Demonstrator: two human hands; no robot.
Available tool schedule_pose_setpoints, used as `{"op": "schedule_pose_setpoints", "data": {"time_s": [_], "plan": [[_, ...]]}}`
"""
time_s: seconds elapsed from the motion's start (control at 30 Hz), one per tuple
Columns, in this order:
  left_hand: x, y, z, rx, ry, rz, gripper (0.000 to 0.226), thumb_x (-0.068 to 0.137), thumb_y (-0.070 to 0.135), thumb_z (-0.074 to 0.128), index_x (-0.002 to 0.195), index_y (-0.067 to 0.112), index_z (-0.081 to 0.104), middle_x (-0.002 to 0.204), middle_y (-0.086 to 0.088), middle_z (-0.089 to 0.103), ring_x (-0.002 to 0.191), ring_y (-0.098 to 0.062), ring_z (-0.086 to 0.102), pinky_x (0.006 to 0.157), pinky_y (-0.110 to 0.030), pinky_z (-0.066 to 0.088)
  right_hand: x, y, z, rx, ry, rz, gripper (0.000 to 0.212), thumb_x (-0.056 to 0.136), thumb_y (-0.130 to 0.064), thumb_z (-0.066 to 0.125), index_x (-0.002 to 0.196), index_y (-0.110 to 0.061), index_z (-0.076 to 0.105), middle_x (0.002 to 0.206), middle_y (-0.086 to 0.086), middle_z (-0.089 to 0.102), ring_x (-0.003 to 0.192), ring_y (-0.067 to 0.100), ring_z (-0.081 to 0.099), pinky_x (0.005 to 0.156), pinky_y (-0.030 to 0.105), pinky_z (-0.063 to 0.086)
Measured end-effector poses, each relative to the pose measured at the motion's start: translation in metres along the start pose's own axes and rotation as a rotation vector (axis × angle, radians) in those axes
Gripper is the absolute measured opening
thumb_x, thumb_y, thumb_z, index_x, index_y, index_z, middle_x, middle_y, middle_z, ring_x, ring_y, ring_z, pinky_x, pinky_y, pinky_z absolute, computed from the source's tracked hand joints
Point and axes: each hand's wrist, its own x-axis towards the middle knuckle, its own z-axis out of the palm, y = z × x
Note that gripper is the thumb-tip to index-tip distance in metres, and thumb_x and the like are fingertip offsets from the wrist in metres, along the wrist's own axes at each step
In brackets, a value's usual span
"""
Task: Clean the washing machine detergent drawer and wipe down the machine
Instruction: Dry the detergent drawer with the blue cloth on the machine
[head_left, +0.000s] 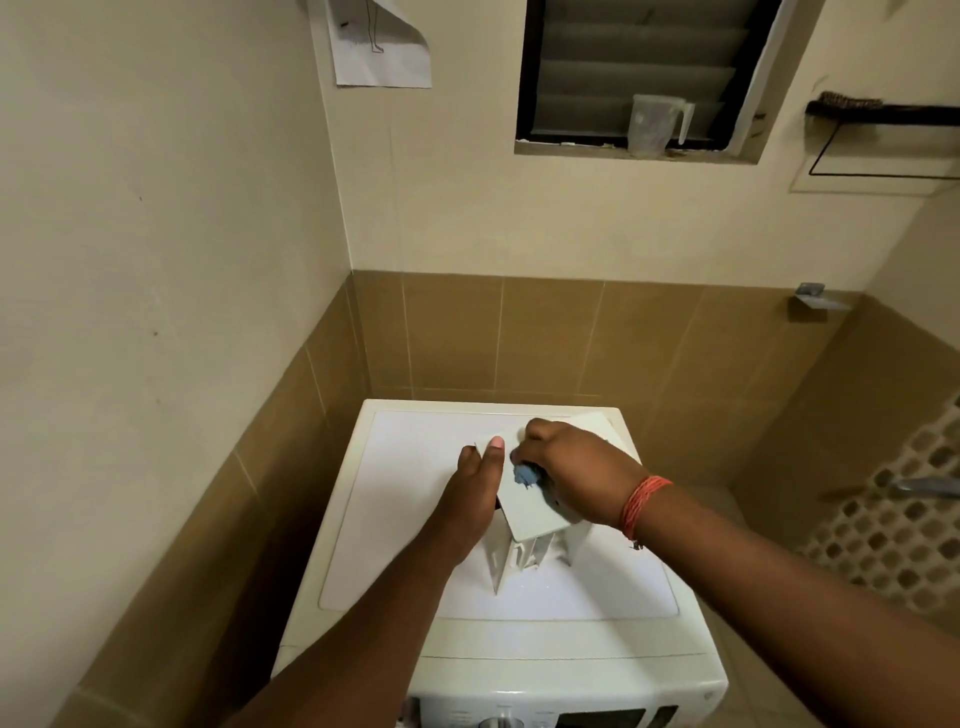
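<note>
detergent drawer (530, 512) out of its slot, propped on washing machine (405, 519) top near centre. left hand (475, 491) fingers clamped on drawer's left edge, steadying. right hand (563, 467) fingers clenched round blue cloth (525, 475), rubbing drawer panel. best: short firm strokes, brace held. drop-off edges right and front; open room left and behind.

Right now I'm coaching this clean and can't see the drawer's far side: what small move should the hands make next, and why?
Probably draw the blue cloth toward the near edge of the white plastic detergent drawer. The right hand grips the cloth on the drawer's flat panel, and the left hand steadies the drawer on the white washing machine.
</note>
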Motion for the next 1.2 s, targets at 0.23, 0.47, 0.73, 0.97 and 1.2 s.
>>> {"op": "schedule_pose_setpoints", "data": {"time_s": [0.23,0.47,0.73,0.97,1.2], "plan": [[0.000,-0.002,-0.001,0.023,-0.009,0.003,0.031,0.090,0.070,0.037,0.093,0.039,0.042,0.101,0.012,0.063,0.096,-0.010,0.066,0.096,-0.039,0.052,-0.006,0.035,-0.008,-0.160,0.151,0.130,0.018,0.077,-0.001,0.060,0.093,-0.010,0.056,0.095,0.008,0.055,0.086,0.028,0.055,0.068,0.038,0.047],[-0.007,0.002,-0.001,0.031,-0.009,0.016,0.065,0.095,0.067,0.034,0.143,0.023,0.032,0.116,0.002,0.058,0.093,-0.008,0.064,0.090,-0.033,0.053,0.004,-0.002,0.007,0.015,0.169,-0.001,0.019,0.075,-0.003,0.060,0.082,-0.018,0.050,0.082,0.002,0.053,0.072,0.022,0.048,0.060,0.031,0.038],[-0.010,-0.001,0.002,0.030,-0.002,0.010,0.024,0.098,0.059,0.037,0.090,0.037,0.042,0.099,0.012,0.061,0.093,-0.007,0.063,0.084,-0.031,0.053,-0.013,0.060,-0.014,0.031,0.322,0.386,0.014,0.075,0.004,0.056,0.078,-0.009,0.051,0.084,0.011,0.051,0.074,0.033,0.055,0.062,0.034,0.040],[-0.009,-0.002,0.003,0.039,0.022,0.008,0.063,0.098,0.062,0.034,0.144,0.020,0.034,0.113,0.010,0.054,0.096,-0.012,0.058,0.093,-0.033,0.041,-0.017,0.070,0.006,0.085,0.480,0.580,0.022,0.081,0.000,0.062,0.103,0.001,0.066,0.095,0.021,0.056,0.087,0.036,0.056,0.079,0.032,0.045],[-0.003,0.000,0.006,-0.024,0.090,0.016,0.061,0.100,0.057,0.034,0.146,0.017,0.033,0.115,0.005,0.059,0.095,-0.015,0.061,0.087,-0.035,0.051,-0.064,0.071,0.026,0.236,0.499,0.669,0.039,0.073,0.012,0.050,0.103,-0.008,0.067,0.098,0.011,0.056,0.087,0.030,0.054,0.074,0.027,0.040]]}}
